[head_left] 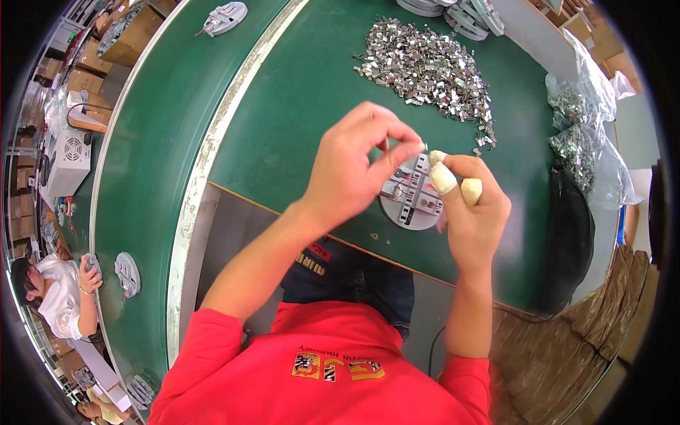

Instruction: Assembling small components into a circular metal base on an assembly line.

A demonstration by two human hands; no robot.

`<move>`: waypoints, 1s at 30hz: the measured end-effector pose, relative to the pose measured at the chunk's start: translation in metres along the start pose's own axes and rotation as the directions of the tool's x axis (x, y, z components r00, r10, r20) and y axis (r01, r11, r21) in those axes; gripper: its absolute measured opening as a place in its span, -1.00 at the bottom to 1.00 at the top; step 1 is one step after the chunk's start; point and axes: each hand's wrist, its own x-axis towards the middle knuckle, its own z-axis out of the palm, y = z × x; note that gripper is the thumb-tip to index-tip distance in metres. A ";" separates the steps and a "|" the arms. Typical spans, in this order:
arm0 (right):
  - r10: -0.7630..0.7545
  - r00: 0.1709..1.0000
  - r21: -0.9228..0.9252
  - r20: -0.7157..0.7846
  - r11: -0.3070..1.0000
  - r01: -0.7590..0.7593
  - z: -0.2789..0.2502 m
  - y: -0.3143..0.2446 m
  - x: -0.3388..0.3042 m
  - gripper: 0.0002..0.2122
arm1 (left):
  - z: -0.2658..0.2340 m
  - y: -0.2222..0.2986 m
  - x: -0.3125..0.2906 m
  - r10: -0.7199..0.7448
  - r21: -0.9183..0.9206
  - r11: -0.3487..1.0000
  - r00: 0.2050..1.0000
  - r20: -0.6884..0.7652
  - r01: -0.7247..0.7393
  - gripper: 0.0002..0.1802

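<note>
My left hand (358, 159) is closed in a pinch, thumb and forefinger meeting at a tiny bright piece too small to name. Close beside it my right hand (474, 205) is also closed, with pale finger covers on several fingertips; whatever it pinches is hidden. Below both hands a round grey plastic disc-shaped part (418, 218) lies on the green bench top (290, 120). Dark slots, raised ribs and a bit of red wire show on its face. The right hand covers its right side.
A heap of small shiny metal clips (432, 67) spreads over the far bench. More grey round parts (467, 18) are stacked behind it. Clear plastic bags (581, 134) and a black cloth (567, 241) lie at right. Across a green belt (152, 142) at left sits another person (64, 294).
</note>
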 end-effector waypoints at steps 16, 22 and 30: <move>-0.572 0.820 -0.360 0.029 0.759 0.542 0.037 0.014 -0.018 -0.83 | -0.017 -0.002 -0.064 -0.018 0.113 0.993 0.993 -0.118 0.032 -0.77; -0.728 0.681 -0.511 0.079 0.557 0.655 0.045 0.026 -0.022 -0.81 | -0.011 -0.021 -0.067 0.058 0.081 0.995 0.994 -0.097 -0.050 -0.75; -0.774 0.614 -0.529 0.153 0.460 0.713 0.049 0.027 -0.020 -0.81 | -0.015 -0.024 -0.070 0.054 0.072 0.996 0.992 -0.117 -0.046 -0.75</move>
